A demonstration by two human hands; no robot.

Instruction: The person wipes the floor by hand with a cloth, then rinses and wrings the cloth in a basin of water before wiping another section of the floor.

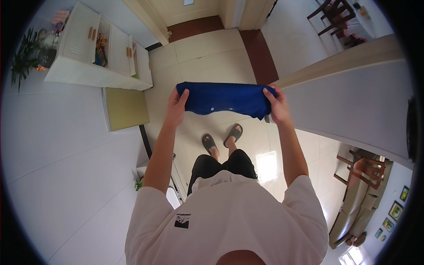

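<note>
A blue cloth [225,98] is stretched between my two hands, out in front of me above the tiled floor. Small white marks show near its lower edge, which hangs a little uneven. My left hand [177,106] grips the left end, its thumb lying on top of the fabric. At the other end my right hand [278,104] pinches the corner in the same way, thumb on top and fingers behind. The fingers behind the cloth are mostly hidden. Whether it is a folded garment or a plain cloth I cannot tell.
To the left stands a white cabinet [70,48] with a partly open section, and a potted plant [26,55] beside it. A pale wall [353,101] juts in at right. Wooden chairs [369,170] and a sofa [353,207] lie beyond. A door [183,11] is ahead.
</note>
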